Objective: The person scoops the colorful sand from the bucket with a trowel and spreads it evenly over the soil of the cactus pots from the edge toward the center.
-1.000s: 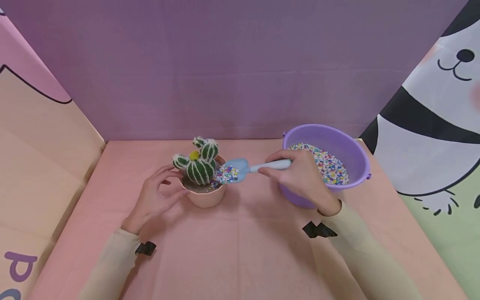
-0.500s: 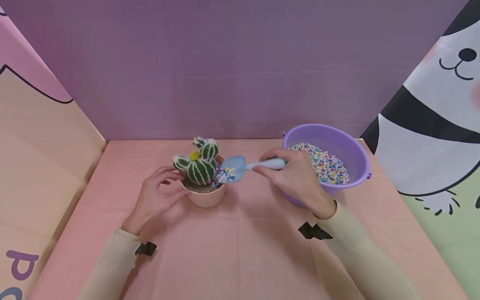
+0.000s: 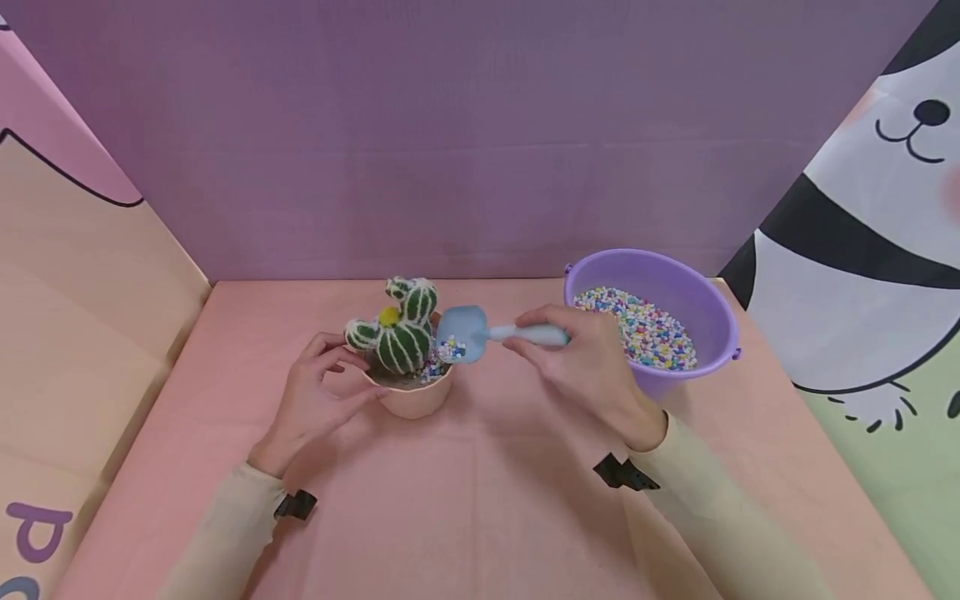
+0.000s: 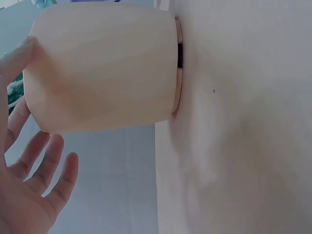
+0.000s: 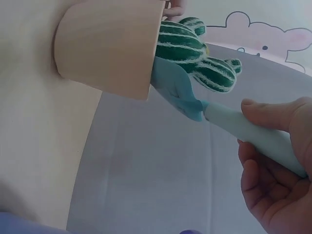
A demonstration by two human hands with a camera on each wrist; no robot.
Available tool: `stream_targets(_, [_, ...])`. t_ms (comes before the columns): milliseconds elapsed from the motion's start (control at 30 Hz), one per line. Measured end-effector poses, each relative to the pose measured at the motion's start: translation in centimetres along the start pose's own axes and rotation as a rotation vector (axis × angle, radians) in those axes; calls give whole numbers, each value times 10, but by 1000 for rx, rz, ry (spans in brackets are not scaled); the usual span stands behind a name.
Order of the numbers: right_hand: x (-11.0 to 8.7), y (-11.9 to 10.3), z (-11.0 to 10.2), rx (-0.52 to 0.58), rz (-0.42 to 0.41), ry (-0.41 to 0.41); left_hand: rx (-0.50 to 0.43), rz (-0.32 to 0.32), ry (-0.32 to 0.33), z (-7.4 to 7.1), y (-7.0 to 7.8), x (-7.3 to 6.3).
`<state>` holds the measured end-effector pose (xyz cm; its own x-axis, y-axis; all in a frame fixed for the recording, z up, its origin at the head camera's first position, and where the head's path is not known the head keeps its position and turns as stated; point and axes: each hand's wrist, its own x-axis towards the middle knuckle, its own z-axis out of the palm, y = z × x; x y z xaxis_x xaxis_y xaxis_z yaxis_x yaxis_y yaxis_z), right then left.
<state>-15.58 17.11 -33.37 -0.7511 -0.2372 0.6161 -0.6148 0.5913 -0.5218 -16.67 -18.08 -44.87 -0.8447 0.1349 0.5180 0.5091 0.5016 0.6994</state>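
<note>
A toy cactus point(image 3: 403, 348), green with white stripes and a yellow tuft, stands in a peach flowerpot point(image 3: 416, 405). My left hand point(image 3: 313, 400) holds the pot's left side by the rim, thumb in front and fingers behind; the left wrist view shows the thumb on the pot wall point(image 4: 102, 68). My right hand point(image 3: 592, 358) grips the pale handle of a blue trowel point(image 3: 467, 325). The blade tilts down over the pot's right rim, with a few colourful beads point(image 3: 452, 349) on it. More beads point(image 3: 431, 371) lie in the pot beside the cactus, on a grey-brown surface.
Behind my right hand stands a purple bucket point(image 3: 693, 296) holding many small colourful beads point(image 3: 663, 337). A pink cloth point(image 3: 480, 517) covers the table. A purple backdrop point(image 3: 480, 142) rises along the far edge, and printed panels flank both sides.
The trowel has shifted slightly left and its blade has tipped further down. Beads have slid off it into the pot, leaving fewer on the blade. My left hand stays at the pot.
</note>
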Motion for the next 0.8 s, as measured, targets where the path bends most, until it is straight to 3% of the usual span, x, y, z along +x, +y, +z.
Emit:
stream_targets(167, [-3, 1, 2, 18, -44, 21, 0, -2, -6, 2, 2, -1])
stream_targets(433, [-6, 6, 5, 3, -127, 84, -7, 23, -51, -2, -6, 1])
stream_targets(800, [-11, 11, 8, 62, -159, 108, -16, 43, -46, -4, -9, 4])
